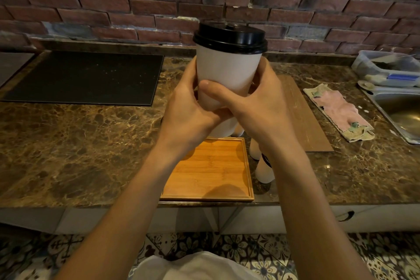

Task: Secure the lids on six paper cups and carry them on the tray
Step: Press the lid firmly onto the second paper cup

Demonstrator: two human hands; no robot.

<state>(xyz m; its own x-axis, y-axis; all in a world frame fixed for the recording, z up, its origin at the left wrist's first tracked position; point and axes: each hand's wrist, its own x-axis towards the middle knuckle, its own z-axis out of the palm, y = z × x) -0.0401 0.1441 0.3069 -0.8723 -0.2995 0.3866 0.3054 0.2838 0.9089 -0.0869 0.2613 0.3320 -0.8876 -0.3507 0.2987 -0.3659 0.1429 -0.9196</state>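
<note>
both hands raised, left hand (191, 107) and right hand (256, 107) curled around something, fingers apparently overlapping in front.

Showing are three white paper cups: one lidded cup (228, 75), two more cups (264, 171) (255, 149) partly hidden behind an arm; one wooden tray (211, 166), one cloth (338, 111).

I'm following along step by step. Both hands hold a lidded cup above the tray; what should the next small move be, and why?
Probably lower the cup onto the tray: its black lid looks seated, both hands, left and right, grip it, and the tray is bare.
</note>
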